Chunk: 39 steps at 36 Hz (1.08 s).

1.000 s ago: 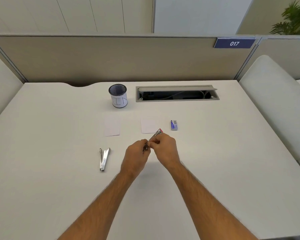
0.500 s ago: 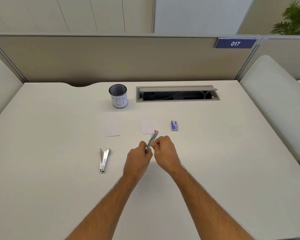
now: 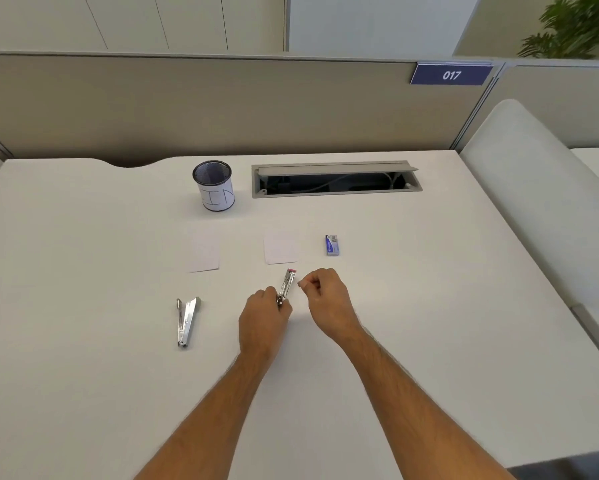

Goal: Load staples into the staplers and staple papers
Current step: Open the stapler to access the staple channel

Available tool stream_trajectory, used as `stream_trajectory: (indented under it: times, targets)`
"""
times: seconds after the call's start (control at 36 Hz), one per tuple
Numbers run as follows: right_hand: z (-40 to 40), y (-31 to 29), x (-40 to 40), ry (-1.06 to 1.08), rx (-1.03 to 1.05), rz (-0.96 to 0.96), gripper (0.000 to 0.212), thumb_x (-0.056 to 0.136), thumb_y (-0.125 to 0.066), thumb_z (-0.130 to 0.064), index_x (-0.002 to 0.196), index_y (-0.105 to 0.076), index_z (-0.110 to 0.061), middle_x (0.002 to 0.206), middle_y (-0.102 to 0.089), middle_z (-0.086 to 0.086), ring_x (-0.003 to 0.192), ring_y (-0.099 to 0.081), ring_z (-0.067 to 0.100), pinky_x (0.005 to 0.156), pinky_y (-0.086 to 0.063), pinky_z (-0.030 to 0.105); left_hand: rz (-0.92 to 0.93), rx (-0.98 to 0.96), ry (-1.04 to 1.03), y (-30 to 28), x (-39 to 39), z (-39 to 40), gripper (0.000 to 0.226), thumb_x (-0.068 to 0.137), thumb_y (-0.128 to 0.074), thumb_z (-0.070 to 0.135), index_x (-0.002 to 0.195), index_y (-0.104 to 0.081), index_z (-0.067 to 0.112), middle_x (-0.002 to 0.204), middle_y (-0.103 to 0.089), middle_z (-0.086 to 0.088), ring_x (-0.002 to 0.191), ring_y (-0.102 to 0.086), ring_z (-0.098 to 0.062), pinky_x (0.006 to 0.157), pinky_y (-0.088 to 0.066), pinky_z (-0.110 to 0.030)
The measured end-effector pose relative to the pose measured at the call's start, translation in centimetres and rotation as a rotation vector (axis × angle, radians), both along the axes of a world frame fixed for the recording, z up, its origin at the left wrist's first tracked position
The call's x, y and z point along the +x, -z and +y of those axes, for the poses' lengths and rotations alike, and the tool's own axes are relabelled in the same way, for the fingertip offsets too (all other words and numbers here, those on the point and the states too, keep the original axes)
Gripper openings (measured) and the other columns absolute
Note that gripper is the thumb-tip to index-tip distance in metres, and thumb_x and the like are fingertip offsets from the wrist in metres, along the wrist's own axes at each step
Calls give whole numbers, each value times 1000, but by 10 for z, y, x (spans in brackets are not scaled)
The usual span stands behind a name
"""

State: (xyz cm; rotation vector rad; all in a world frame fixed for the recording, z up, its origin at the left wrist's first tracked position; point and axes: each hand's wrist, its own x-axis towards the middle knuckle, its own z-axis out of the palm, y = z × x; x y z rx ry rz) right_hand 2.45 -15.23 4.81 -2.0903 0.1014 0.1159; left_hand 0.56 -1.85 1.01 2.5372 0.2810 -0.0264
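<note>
Stapler with a pink tip (image 3: 286, 285) stands tilted above the white desk (image 3: 83, 393), and the left hand (image 3: 264, 315) grips its lower end with curled fingers. The right hand (image 3: 325, 292) is just beside the stapler, fingers curled with thumb and forefinger pinched together; whether something small is between them I cannot tell. A second stapler (image 3: 186, 320) lies open on the desk at the left. Farther away lie two white papers (image 3: 205, 252) (image 3: 280, 248) and a small blue staple box (image 3: 332, 244). Behind them stand a mesh cup (image 3: 215, 186) and an open cable tray (image 3: 336, 179).
</note>
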Motion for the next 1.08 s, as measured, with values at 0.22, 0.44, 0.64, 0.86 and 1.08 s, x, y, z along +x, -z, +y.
stream_trajectory:
  times: [0.22, 0.44, 0.64, 0.86, 1.08]
  targets:
    - [-14, 11, 0, 5, -47, 23, 10, 102, -55, -21, 96, -62, -21, 109, -58, -2, 90, -57, 2, 74, -40, 10, 33, 28, 43, 13, -7, -10, 17, 99, -50, 27, 90, -49, 13, 86, -54, -7, 73, -57, -29, 63, -47, -39]
    - [-16, 10, 6, -7, -11, 13, 11, 102, -57, -27, 93, -62, -22, 107, -58, -1, 88, -56, 1, 73, -40, 11, 71, -8, 49, 16, -8, -18, 16, 97, -51, 25, 85, -46, 15, 85, -53, -6, 72, -55, -28, 63, -47, -38]
    - [-7, 6, 14, -13, 15, 6, 15, 102, -54, -20, 91, -62, -27, 110, -62, 0, 90, -60, 3, 72, -42, 12, 19, -80, 20, 17, -13, -12, 39, 93, -60, 50, 86, -51, 13, 86, -52, -2, 71, -55, -24, 61, -47, -36]
    - [16, -4, 30, -6, 26, -17, 10, 103, -54, -19, 99, -63, -17, 109, -63, 3, 91, -61, 10, 77, -48, 21, -246, -105, -54, -25, 18, 13, 31, 98, -53, 47, 92, -59, 17, 90, -58, 4, 76, -58, -19, 64, -48, -32]
    - [46, -18, 72, 25, -19, -75, 10, 106, -47, -18, 103, -56, -15, 116, -60, 6, 102, -60, 18, 87, -49, 28, -303, -66, -109, -74, 71, 45, 24, 102, -49, 30, 96, -62, 10, 96, -64, -5, 85, -61, -25, 73, -54, -42]
